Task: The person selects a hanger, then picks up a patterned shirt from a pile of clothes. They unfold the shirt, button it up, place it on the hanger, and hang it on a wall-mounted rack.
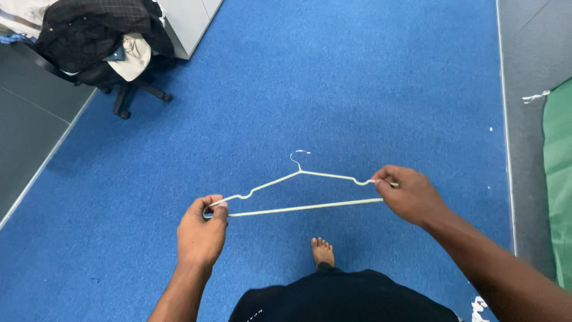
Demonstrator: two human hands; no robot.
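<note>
A thin white wire clothes hanger (298, 191) hangs level in the middle of the frame above the blue carpet floor (333, 77), its hook pointing away from the person. The left hand (201, 232) pinches the hanger's left corner between thumb and curled fingers. The right hand (411, 194) grips the right corner, fingers closed. A bare foot (322, 251) shows below. A black office chair piled with dark clothes (98, 39) stands upper left.
</note>
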